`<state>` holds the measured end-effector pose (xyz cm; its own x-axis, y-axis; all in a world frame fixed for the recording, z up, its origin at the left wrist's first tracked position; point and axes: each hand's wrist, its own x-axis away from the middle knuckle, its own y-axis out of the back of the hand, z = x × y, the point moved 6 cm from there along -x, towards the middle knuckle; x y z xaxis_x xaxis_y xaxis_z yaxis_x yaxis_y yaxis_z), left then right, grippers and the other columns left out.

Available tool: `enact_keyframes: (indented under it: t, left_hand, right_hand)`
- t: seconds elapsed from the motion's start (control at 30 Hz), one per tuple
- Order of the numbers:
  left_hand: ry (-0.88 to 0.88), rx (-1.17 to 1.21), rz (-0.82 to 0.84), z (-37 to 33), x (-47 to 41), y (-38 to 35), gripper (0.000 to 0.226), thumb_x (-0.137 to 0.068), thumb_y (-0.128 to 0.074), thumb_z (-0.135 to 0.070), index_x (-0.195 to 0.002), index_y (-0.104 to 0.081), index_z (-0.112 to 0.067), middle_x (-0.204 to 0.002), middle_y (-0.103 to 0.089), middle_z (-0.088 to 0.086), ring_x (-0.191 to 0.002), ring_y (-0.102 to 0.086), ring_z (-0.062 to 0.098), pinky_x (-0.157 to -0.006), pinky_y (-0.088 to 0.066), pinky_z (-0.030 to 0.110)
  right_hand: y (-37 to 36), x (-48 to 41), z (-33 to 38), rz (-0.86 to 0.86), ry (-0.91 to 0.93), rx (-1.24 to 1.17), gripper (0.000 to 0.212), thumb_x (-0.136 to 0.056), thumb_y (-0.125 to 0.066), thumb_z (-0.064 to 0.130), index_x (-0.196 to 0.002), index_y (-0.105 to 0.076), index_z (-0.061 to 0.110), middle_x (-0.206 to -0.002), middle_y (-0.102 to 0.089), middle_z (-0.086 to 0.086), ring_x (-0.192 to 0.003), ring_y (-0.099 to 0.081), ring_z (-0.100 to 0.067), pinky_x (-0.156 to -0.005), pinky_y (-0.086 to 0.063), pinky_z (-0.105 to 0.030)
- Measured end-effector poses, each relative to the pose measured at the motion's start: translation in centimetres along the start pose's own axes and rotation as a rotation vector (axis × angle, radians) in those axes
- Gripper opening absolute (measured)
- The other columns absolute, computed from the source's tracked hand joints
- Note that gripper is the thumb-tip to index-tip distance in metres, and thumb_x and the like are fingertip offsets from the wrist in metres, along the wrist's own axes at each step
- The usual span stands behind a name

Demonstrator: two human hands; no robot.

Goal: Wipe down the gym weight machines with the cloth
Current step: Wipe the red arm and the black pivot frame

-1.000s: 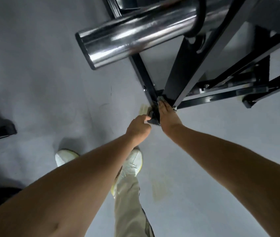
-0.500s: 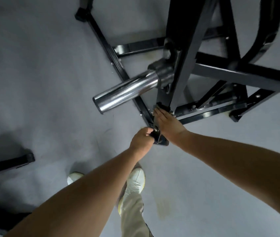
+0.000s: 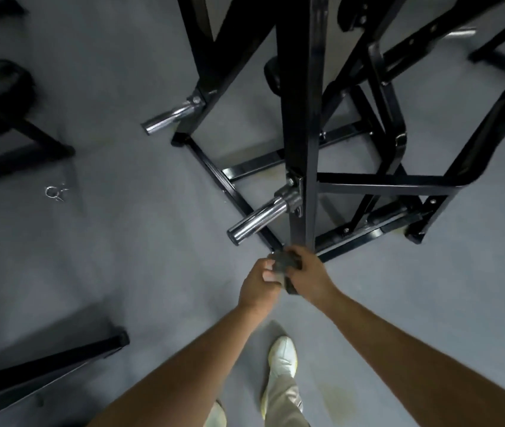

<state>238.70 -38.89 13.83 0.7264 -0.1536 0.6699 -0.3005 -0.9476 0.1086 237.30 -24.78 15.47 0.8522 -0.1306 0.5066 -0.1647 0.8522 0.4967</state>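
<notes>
1. Cloth (image 3: 285, 262), dark grey and bunched, is sitting at the foot of the weight machine (image 3: 300, 143), against its black upright.
2. Right hand (image 3: 309, 272) is curling over it, gripping.
3. Left hand (image 3: 257, 286) is pinching its near edge.
4. Chrome peg (image 3: 260, 217) is jutting from the upright above both hands.

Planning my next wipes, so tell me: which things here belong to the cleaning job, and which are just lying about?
Part of the job:
- dark grey cloth, gripped by left hand and right hand
- black steel machine frame
- shiny chrome plate peg

Lying about:
- small silver spring clip on the grey floor
- black bar at lower left
</notes>
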Motion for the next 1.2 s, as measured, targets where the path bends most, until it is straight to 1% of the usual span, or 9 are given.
enact_keyframes:
  t: [0.13,0.23,0.3,0.5,0.6,0.7,0.93,1.07,1.2]
  left_hand:
    - [-0.126,0.071,-0.024,-6.6,9.7,5.2,0.048,-0.080,-0.070,0.009,-0.106,-0.062,-0.030,-0.098,-0.071,-0.002,-0.087,-0.071,0.006,-0.074,-0.054,0.015]
    - [-0.155,0.052,-0.034,-11.1,15.8,9.1,0.042,-0.065,-0.076,-0.009,-0.106,-0.073,-0.015,-0.112,-0.069,0.021,-0.093,-0.073,0.023,-0.072,-0.059,0.024]
    - [-0.159,0.048,0.000,-13.4,20.2,10.9,0.047,-0.059,-0.072,-0.013,-0.104,-0.071,-0.002,-0.098,-0.071,0.014,-0.077,-0.071,0.011,-0.063,-0.054,0.018]
    - [-0.286,-0.017,0.015,-21.3,29.5,15.3,0.013,-0.087,-0.075,-0.004,-0.096,-0.067,-0.008,-0.080,-0.067,0.002,-0.064,-0.061,0.005,-0.056,-0.047,0.018]
    - [-0.355,0.020,-0.045,-23.8,33.0,17.5,0.014,-0.090,-0.073,-0.006,-0.083,-0.062,-0.012,-0.070,-0.063,0.001,-0.058,-0.057,0.005,-0.052,-0.043,0.018]
    - [-0.428,0.068,-0.088,-27.4,36.2,19.7,0.014,-0.091,-0.075,-0.011,-0.082,-0.065,-0.010,-0.069,-0.064,0.002,-0.056,-0.058,0.004,-0.050,-0.042,0.017]
    - [-0.574,0.018,-0.015,-37.0,39.4,21.2,0.018,-0.088,-0.080,-0.011,-0.103,-0.071,-0.011,-0.093,-0.077,0.004,-0.078,-0.072,0.008,-0.067,-0.054,0.020]
    - [-0.595,0.016,0.114,-41.0,38.8,20.1,0.023,-0.087,-0.082,-0.016,-0.108,-0.074,-0.020,-0.101,-0.079,0.001,-0.094,-0.076,0.016,-0.082,-0.059,0.028]
    - [-0.624,-0.031,0.138,-45.8,36.7,20.0,0.028,-0.088,-0.083,-0.027,-0.109,-0.077,-0.011,-0.104,-0.079,0.009,-0.097,-0.076,0.021,-0.090,-0.060,0.035]
  right_hand:
    - [0.8,10.4,7.6,-0.107,-0.026,-0.350,0.026,-0.101,-0.065,0.015,-0.126,-0.064,0.019,-0.106,-0.069,0.003,-0.070,-0.065,0.009,-0.058,-0.047,-0.008]
    - [2.7,17.2,13.2,-0.153,-0.019,-0.509,0.016,-0.105,-0.058,0.013,-0.111,-0.073,0.012,-0.086,-0.071,-0.002,-0.067,-0.063,-0.008,-0.054,-0.047,-0.015]
    - [3.1,20.8,15.6,-0.174,-0.082,-0.602,0.020,-0.107,-0.056,0.018,-0.103,-0.075,0.017,-0.086,-0.074,-0.011,-0.068,-0.061,-0.016,-0.052,-0.046,-0.020]
    - [5.3,27.1,24.5,-0.127,-0.101,-0.812,0.028,-0.105,-0.059,0.036,-0.102,-0.079,0.017,-0.101,-0.078,-0.016,-0.110,-0.069,-0.043,-0.105,-0.050,-0.056]
    - [6.7,29.6,29.4,-0.048,0.058,-0.720,0.044,-0.087,-0.074,0.057,-0.109,-0.079,0.019,-0.108,-0.078,-0.012,-0.111,-0.070,-0.039,-0.105,-0.051,-0.059]
    - [8.2,31.6,33.9,-0.013,0.219,-0.674,0.028,-0.092,-0.078,0.028,-0.115,-0.074,0.013,-0.108,-0.078,-0.009,-0.109,-0.072,-0.033,-0.101,-0.055,-0.054]
    - [13.7,32.8,40.3,-0.162,0.323,-0.830,0.023,-0.099,-0.067,0.019,-0.100,-0.065,-0.004,-0.088,-0.071,-0.016,-0.071,-0.066,-0.021,-0.056,-0.051,-0.027]
    - [16.6,31.9,42.6,-0.199,0.403,-0.863,0.018,-0.103,-0.063,0.019,-0.105,-0.072,0.004,-0.104,-0.075,-0.022,-0.097,-0.073,-0.039,-0.088,-0.061,-0.050]
    - [20.3,29.3,46.3,-0.279,0.466,-0.746,0.017,-0.102,-0.066,0.022,-0.097,-0.077,0.011,-0.096,-0.077,-0.017,-0.096,-0.073,-0.042,-0.089,-0.059,-0.058]
